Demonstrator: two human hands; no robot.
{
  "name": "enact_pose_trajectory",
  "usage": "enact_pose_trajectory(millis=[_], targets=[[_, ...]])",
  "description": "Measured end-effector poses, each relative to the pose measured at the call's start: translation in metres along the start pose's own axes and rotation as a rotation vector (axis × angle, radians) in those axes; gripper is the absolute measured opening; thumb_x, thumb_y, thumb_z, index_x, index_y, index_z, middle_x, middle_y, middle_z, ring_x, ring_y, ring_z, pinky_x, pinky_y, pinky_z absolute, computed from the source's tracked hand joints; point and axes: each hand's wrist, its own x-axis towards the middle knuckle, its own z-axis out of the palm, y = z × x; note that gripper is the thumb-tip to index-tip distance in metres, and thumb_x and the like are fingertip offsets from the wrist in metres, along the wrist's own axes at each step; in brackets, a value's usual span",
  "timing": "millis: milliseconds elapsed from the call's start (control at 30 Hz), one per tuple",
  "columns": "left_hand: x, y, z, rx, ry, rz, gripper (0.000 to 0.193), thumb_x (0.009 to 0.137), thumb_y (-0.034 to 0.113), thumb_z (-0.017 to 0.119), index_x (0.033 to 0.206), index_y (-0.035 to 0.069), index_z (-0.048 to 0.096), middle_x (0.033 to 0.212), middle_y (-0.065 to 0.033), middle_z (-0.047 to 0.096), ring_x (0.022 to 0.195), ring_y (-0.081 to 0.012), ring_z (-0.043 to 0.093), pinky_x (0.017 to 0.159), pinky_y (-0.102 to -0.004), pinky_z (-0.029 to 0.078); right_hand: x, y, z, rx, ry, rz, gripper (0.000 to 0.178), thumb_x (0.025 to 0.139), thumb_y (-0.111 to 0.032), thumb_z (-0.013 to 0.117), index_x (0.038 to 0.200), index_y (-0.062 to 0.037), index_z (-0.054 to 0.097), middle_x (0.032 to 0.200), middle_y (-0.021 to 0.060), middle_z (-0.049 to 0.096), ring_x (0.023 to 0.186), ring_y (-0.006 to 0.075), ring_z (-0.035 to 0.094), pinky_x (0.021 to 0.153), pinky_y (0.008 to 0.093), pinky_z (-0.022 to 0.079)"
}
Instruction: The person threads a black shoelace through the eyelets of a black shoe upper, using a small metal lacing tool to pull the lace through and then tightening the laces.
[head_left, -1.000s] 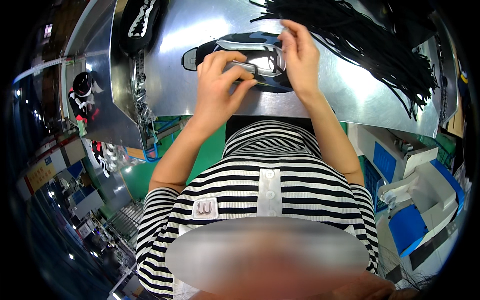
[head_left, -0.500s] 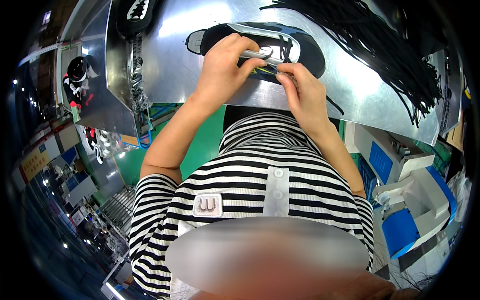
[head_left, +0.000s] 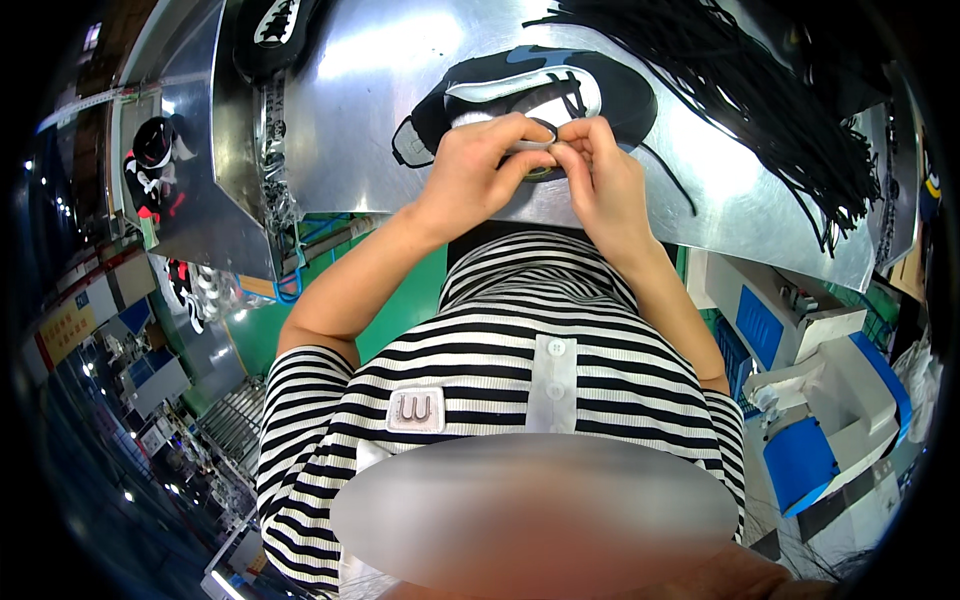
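Lacing looks to be in its early part: a black lace crosses the white-edged opening of the dark shoe near the toe, while farther toward the heel no crossings show, so most of the holes seem left to do; the hands cover much of the near row, and an exact count cannot be told. The shoe lies on the metal tabletop, toe to the right and heel loop to the left, just beyond the hands and partly under their fingers. The left hand grips the near edge of the opening between thumb and fingers; the right hand meets it there, fingertips pinched together, apparently on the lace. A loose lace end trails rightward past the right hand, near a big bundle of black laces.
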Motion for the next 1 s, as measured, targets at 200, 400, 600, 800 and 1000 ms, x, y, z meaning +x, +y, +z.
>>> enact_pose_trajectory(millis=[200, 400, 600, 800, 1000], targets=[[-0.009, -0.015, -0.001, 0.197, 0.079, 0.185, 0.013, 0.081, 0.004, 0.073, 0.091, 0.002, 0.065, 0.079, -0.0121, 0.065, 0.067, -0.0275, 0.064, 0.060, -0.0338, 0.050, -0.009, -0.027, -0.055, -0.401, -0.189, 0.110, 0.018, 0.087, -0.011, 0.069, 0.102, -0.0069, 0.059, 0.087, 0.0106, 0.069, 0.072, 0.0234, 0.070, 0.063, 0.0340, 0.053], [-0.010, -0.008, -0.003, 0.347, 0.072, 0.433, 0.013, 0.071, 0.005, 0.066, 0.083, 0.006, 0.062, 0.081, -0.0053, 0.062, 0.071, -0.0212, 0.062, 0.061, -0.0317, 0.050, 0.037, -0.036, -0.027, -0.335, -0.309, -0.336, 0.017, 0.090, -0.017, 0.061, 0.103, -0.0065, 0.060, 0.086, 0.0123, 0.069, 0.078, 0.0339, 0.066, 0.066, 0.0417, 0.051], [-0.014, -0.010, -0.005, 0.317, 0.095, 0.521, 0.013, 0.071, 0.004, 0.064, 0.083, 0.005, 0.061, 0.081, -0.0053, 0.063, 0.071, -0.0206, 0.062, 0.062, -0.0306, 0.049, 0.029, -0.022, -0.027, -0.253, -0.341, -0.198, 0.015, 0.088, -0.015, 0.066, 0.100, -0.0057, 0.067, 0.079, 0.0149, 0.069, 0.073, 0.0306, 0.067, 0.068, 0.0362, 0.052], [-0.013, -0.013, -0.011, 0.169, -0.099, 0.443, 0.021, 0.071, 0.000, 0.070, 0.090, 0.004, 0.062, 0.083, -0.0085, 0.065, 0.072, -0.0259, 0.064, 0.064, -0.0351, 0.051, 0.041, -0.040, -0.047, 0.473, -0.052, -0.117, 0.020, 0.087, -0.003, 0.068, 0.106, -0.0021, 0.070, 0.099, 0.0054, 0.072, 0.090, 0.0114, 0.067, 0.082, 0.0276, 0.055], [-0.011, 0.003, -0.021, 0.036, -0.124, 0.069, 0.054, 0.082, 0.013, 0.077, 0.127, 0.003, 0.050, 0.094, -0.0140, 0.070, 0.084, -0.0319, 0.069, 0.075, -0.0367, 0.054, 0.038, -0.027, -0.032, 0.196, -0.200, 0.135, 0.016, 0.088, -0.005, 0.068, 0.103, 0.0012, 0.069, 0.093, 0.0023, 0.070, 0.082, 0.0088, 0.065, 0.074, 0.0215, 0.050]])
